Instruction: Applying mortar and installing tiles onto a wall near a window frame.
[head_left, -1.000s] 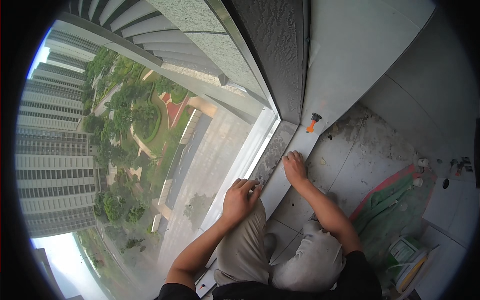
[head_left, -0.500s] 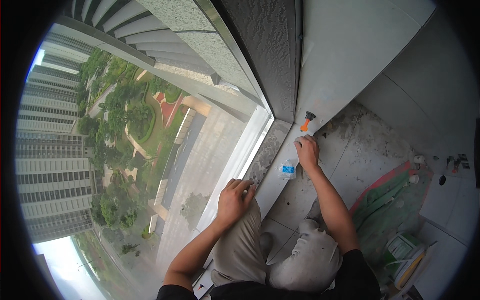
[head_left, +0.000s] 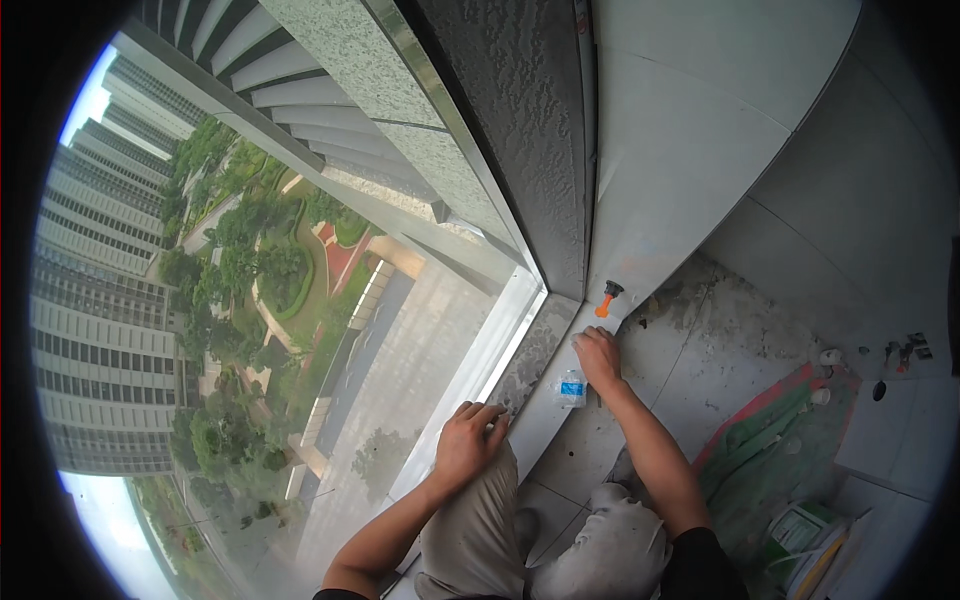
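Observation:
My left hand [head_left: 468, 437] rests over my left knee at the edge of the speckled sill strip [head_left: 540, 345], fingers loosely bent and apart. My right hand [head_left: 600, 358] is on the pale tiled ledge [head_left: 532, 445], fingertips curled inward; whether they grip anything is hidden. Just below it lies a small clear plastic item with a blue label [head_left: 570, 389]. Above my fingertips an orange-and-black tool [head_left: 606, 305] stands on the ledge.
A large window [head_left: 400, 390] at left looks down on towers and gardens far below. A dark frame [head_left: 510, 120] rises ahead. At right are tiled walls [head_left: 820, 200], a green sheet with pink edge [head_left: 750, 450] on the dusty floor, and a bucket [head_left: 795, 530].
The blue-labelled item, not seen a second ago, now shows on the ledge. My right hand has moved up the ledge closer to the orange tool. The view has shifted, lowering the scene.

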